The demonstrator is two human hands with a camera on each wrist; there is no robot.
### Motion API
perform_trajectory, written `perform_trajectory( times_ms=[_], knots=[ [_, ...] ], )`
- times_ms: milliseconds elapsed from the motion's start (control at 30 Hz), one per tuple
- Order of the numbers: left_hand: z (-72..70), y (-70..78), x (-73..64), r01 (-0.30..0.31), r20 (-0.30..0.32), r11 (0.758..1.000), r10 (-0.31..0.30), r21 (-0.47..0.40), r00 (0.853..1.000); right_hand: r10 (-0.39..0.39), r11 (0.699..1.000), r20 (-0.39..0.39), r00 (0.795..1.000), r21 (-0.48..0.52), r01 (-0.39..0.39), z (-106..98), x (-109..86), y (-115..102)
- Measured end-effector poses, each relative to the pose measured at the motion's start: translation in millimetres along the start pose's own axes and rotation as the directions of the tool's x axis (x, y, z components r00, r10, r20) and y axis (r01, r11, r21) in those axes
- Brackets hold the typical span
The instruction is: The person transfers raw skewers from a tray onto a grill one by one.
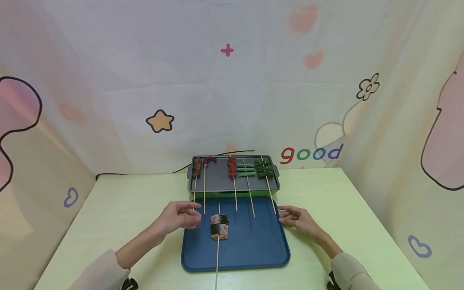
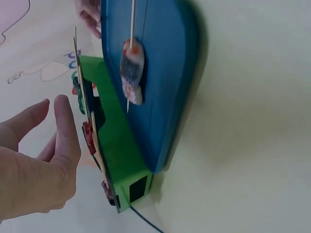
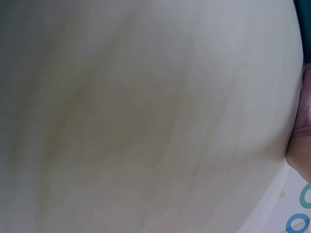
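Observation:
My left hand (image 1: pixel 179 216) hovers near the upper left corner of the blue tray (image 1: pixel 257 251), close to the stick ends of the left skewers. In the left wrist view, this hand's thumb and fingers stand apart with nothing between them. At the tray's upper right edge is my right hand (image 1: pixel 298 220), fingers loosely bent; whether they touch the rim cannot be told. One skewer (image 1: pixel 219 229) with pale and dark banded pieces lies on the tray, its stick reaching past the front rim. Only a small part of the right hand appears in the right wrist view.
Behind the tray stands a green-sided grill (image 1: pixel 217 183). Across it lie a brown meat skewer (image 1: pixel 197 167), a curled reddish skewer (image 1: pixel 209 161), a red-piece skewer (image 1: pixel 232 168), a green-stalk skewer (image 1: pixel 245 169) and a leafy green skewer (image 1: pixel 264 169). A black cord (image 1: pixel 112 174) runs left.

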State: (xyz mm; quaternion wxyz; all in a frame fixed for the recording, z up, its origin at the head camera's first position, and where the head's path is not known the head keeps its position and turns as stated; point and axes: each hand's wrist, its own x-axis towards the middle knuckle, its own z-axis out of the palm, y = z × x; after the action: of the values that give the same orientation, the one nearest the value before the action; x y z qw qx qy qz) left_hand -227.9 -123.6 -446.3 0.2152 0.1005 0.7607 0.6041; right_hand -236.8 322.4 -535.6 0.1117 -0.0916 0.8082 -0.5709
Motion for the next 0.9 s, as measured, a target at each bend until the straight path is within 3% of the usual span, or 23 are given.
perform_trajectory(
  times_ms=[100, 200, 433, 700, 800, 900],
  knots=[
    [4.0, -11.2, -16.9, 0.018, 0.099, 0.999, -0.015, -0.035, 0.995, -0.008, 1.000, 0.002, 1.000, -0.016, 0.008, 1, 1.2, 2],
    [12.8, -27.7, -33.5, 0.062, 0.190, 0.994, -0.045, -0.086, 0.981, -0.003, 1.000, 0.004, 1.000, -0.029, 0.003, 1, -0.5, 3],
    [27.7, -60.5, -58.0, 0.136, 0.407, 0.964, -0.032, -0.228, 0.913, 0.005, 0.999, -0.005, 1.000, -0.040, -0.005, 1, -0.3, -2],
    [47.0, -79.0, -60.3, 0.229, 0.496, 0.942, -0.081, -0.245, 0.865, -0.010, 1.000, 0.000, 1.000, -0.028, 0.010, 0, -1.4, -4],
    [53.6, -83.1, -57.3, 0.243, 0.500, 0.936, -0.089, -0.253, 0.862, -0.005, 1.000, -0.001, 1.000, -0.017, 0.005, 0, -1.4, -4],
    [58.5, -93.3, -50.9, 0.284, 0.494, 0.915, -0.112, -0.288, 0.862, 0.006, 1.000, 0.001, 1.000, -0.015, -0.006, 1, -1.8, -4]
  ],
)
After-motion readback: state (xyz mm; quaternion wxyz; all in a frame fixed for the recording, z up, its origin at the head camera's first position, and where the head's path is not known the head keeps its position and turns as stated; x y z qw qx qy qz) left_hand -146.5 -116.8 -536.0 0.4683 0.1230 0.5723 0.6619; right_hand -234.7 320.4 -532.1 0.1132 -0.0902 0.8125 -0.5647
